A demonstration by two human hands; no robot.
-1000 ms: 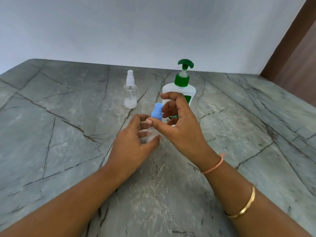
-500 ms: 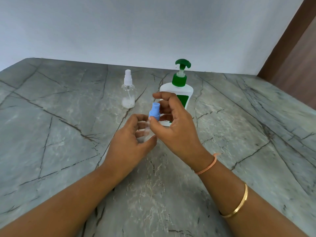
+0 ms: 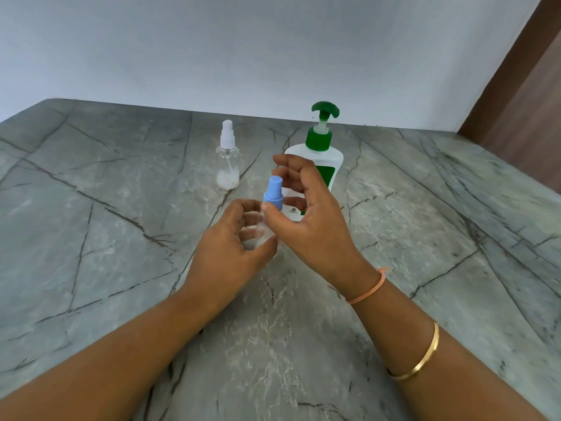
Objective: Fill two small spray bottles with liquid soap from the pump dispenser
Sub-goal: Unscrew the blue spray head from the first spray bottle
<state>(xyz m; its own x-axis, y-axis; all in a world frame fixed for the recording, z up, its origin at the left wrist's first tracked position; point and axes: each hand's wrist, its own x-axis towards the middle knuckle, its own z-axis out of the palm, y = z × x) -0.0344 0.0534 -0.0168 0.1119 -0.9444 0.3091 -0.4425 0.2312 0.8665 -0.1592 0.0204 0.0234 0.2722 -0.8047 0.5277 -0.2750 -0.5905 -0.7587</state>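
A small clear spray bottle with a blue cap (image 3: 273, 193) stands at the centre of the marble counter. My left hand (image 3: 229, 249) grips its clear body from the left. My right hand (image 3: 314, 227) curls round the blue cap, with the thumb pressed on the cap's collar and the fingers arched behind it. A second small clear spray bottle with a white cap (image 3: 227, 161) stands upright behind, with white foamy liquid at its bottom. Right behind my right hand stands the white pump dispenser with its green pump (image 3: 321, 138), its lower half hidden.
The grey veined marble counter (image 3: 106, 214) runs back to a pale wall. A brown wooden panel (image 3: 528, 95) stands at the far right. Bangles circle my right wrist.
My right hand's fingers have shifted a little round the blue cap and spread slightly. My left hand keeps its hold on the bottle, which stays in place.
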